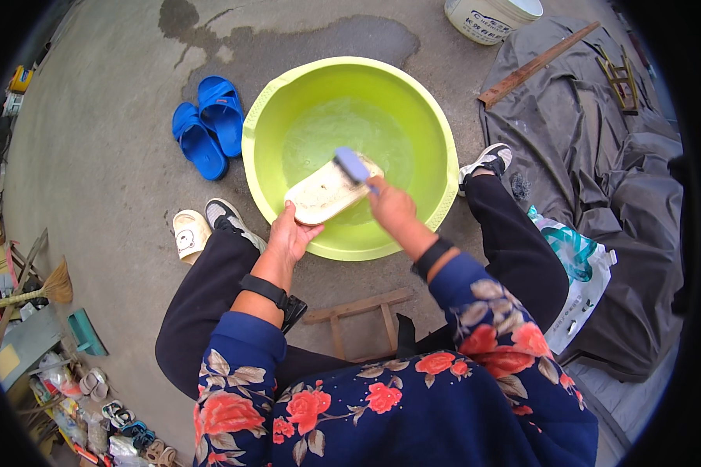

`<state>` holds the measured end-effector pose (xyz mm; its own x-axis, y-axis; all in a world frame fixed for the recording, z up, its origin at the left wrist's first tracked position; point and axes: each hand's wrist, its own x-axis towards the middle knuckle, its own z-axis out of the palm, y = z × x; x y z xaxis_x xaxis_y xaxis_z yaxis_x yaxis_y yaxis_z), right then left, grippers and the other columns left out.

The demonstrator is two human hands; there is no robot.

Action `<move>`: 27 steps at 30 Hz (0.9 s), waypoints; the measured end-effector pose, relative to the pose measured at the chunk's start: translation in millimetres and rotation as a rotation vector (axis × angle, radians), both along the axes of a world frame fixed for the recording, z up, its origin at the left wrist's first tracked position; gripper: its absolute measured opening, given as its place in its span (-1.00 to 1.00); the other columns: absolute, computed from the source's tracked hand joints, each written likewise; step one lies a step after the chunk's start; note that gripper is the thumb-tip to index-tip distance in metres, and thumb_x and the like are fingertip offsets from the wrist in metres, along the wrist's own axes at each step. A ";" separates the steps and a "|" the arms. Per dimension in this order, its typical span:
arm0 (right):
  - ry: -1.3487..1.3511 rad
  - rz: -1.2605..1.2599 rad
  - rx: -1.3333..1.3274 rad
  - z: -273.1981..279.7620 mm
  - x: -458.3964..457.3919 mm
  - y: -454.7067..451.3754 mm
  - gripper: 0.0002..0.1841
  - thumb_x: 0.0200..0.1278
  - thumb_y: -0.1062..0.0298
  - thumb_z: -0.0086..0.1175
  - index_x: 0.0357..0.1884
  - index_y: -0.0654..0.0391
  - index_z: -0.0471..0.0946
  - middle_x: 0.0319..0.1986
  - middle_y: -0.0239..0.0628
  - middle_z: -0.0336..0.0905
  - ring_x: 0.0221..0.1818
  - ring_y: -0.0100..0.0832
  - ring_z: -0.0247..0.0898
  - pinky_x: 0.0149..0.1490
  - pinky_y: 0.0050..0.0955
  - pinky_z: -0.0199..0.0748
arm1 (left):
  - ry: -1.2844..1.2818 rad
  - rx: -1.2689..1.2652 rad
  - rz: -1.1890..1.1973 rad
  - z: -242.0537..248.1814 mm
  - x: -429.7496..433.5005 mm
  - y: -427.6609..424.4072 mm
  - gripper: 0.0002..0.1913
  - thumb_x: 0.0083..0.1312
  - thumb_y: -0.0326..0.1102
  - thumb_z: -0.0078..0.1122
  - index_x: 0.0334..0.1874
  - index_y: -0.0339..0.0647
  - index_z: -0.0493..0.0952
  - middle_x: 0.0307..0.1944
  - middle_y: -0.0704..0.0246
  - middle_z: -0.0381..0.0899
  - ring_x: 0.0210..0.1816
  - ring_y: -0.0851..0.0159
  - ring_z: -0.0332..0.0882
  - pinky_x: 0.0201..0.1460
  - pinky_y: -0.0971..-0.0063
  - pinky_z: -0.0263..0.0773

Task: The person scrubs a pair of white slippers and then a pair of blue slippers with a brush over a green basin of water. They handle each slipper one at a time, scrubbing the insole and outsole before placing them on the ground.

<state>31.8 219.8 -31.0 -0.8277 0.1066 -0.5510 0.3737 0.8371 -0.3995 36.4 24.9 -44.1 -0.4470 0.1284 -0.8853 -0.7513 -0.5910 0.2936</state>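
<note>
My left hand (291,233) grips one end of a cream slipper (321,190), sole side up and marked with dirt. In my right hand (394,204) is the handle of a purple scrubbing brush (352,164). Its bristles rest against the sole near the far end. Both hands are over the near part of a lime-green plastic basin (350,252), which holds shallow, slightly cloudy water (344,125). A second cream slipper (190,234), with a bear face on its strap, lies on the floor beside my left shoe.
Blue slippers (213,131) stand left of the basin. A white bucket (490,20) is at the back right, near a wooden strip (537,64) on a dark tarp (566,140). A plastic bag (578,280) lies by my right leg; a broom (52,286) is at far left.
</note>
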 end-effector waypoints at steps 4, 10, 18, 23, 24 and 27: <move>0.048 -0.059 0.111 -41.9 -31.2 33.1 -0.71 0.03 0.22 -0.06 -0.14 -0.04 0.40 -0.36 -0.11 0.50 -0.26 -0.10 0.42 -0.16 -0.24 0.36 | 0.000 -0.013 -0.010 1.2 -1.0 0.6 -0.55 0.35 -0.09 -0.45 0.19 -0.20 0.04 0.17 0.18 0.14 0.17 0.04 0.13 0.19 0.01 -0.03; 0.045 -0.243 0.118 -42.0 -24.5 46.7 -0.69 0.02 0.26 -0.03 -0.13 0.04 0.39 -0.37 -0.04 0.49 -0.27 -0.05 0.42 -0.16 -0.25 0.36 | -0.026 -0.044 0.009 2.5 -6.1 5.6 -0.55 0.35 -0.11 -0.48 0.19 -0.25 0.03 0.18 0.16 0.11 0.18 0.04 0.11 0.19 0.01 -0.02; -0.037 -0.060 -0.090 48.6 47.5 -13.6 -0.68 0.09 0.30 -0.06 -0.06 -0.03 0.29 -0.53 -0.09 0.47 -0.44 -0.08 0.43 -0.29 -0.21 0.38 | -0.014 -0.041 0.037 -1.3 -6.8 10.2 -0.56 0.36 -0.13 -0.50 0.17 -0.24 0.05 0.18 0.17 0.11 0.17 0.04 0.12 0.19 0.01 -0.02; 0.106 0.073 -0.116 71.0 73.5 -31.1 -0.67 0.08 0.31 -0.07 -0.05 -0.06 0.28 -0.56 -0.13 0.47 -0.50 -0.12 0.43 -0.35 -0.24 0.40 | -0.040 -0.027 0.049 -6.0 -6.6 12.0 -0.57 0.36 -0.12 -0.51 0.18 -0.21 0.05 0.17 0.16 0.13 0.17 0.05 0.13 0.18 0.02 0.00; 0.091 0.062 -0.110 65.2 71.0 -27.3 -0.67 0.08 0.32 -0.07 -0.05 -0.06 0.29 -0.56 -0.12 0.47 -0.49 -0.12 0.44 -0.34 -0.25 0.40 | -0.043 -0.022 0.042 -7.1 -6.1 10.9 -0.57 0.36 -0.12 -0.50 0.17 -0.21 0.06 0.16 0.17 0.13 0.16 0.06 0.14 0.18 0.02 0.01; 0.014 -0.030 -0.049 34.0 44.1 -2.9 -0.71 0.09 0.30 -0.11 -0.09 -0.03 0.33 -0.56 -0.12 0.48 -0.45 -0.11 0.44 -0.30 -0.21 0.39 | -0.025 -0.062 -0.050 -10.3 -3.3 11.0 -0.58 0.36 -0.13 -0.49 0.17 -0.21 0.06 0.16 0.17 0.14 0.15 0.06 0.16 0.18 0.04 0.02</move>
